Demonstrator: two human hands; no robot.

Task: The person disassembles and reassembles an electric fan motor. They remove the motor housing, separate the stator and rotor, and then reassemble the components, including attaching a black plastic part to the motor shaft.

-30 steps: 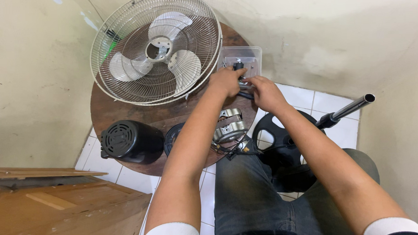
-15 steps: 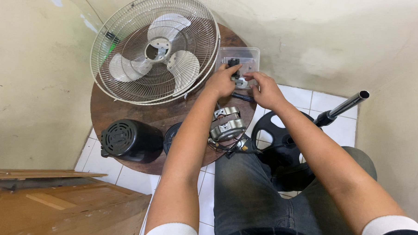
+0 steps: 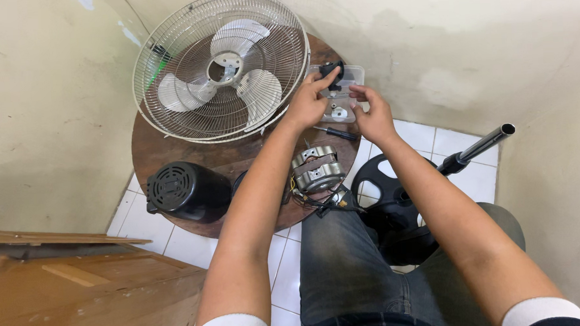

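Here, the left hand (image 3: 307, 104) pinches a small black part (image 3: 330, 71) between thumb and fingertips, above a clear plastic tray (image 3: 354, 74) on the round wooden table (image 3: 174, 154). The right hand (image 3: 373, 115) hovers just beside it — fingers curled, holding nothing visible. Nearby lie a screwdriver (image 3: 335, 133), a bare motor (image 3: 317, 168), a fan cage with blades (image 3: 222, 66) and a black motor cover (image 3: 187, 191).

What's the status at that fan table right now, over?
Left hand pinching a small black part above the clear tray. Right hand open beside it, holding nothing. Fan cage and motor lie close by.
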